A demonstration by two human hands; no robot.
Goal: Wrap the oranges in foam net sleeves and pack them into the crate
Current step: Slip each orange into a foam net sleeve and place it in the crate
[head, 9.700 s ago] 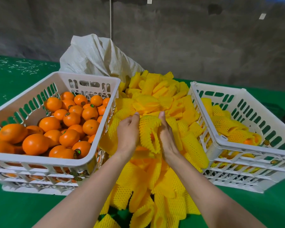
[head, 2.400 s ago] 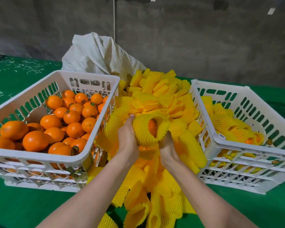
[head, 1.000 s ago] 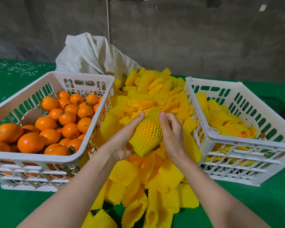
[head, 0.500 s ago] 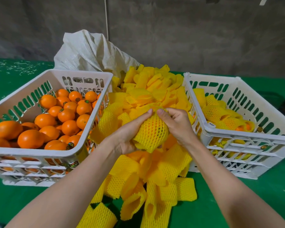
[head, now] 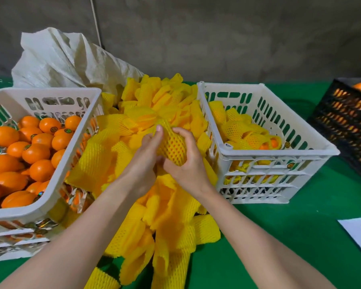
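Gently, with left hand [head: 143, 163] and right hand [head: 189, 166] both curled round the round orange [head: 173, 148] in yellow foam net sleeve [head: 167, 130], above the loose sleeve pile [head: 171, 215]; smooth mesh over both ends; then lower into white slatted plastic crate [head: 279, 152] alongside.

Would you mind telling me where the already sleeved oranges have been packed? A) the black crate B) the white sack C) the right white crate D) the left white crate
C: the net-wrapped oranges lie in the right white crate, whereas the left white crate holds only bare oranges.
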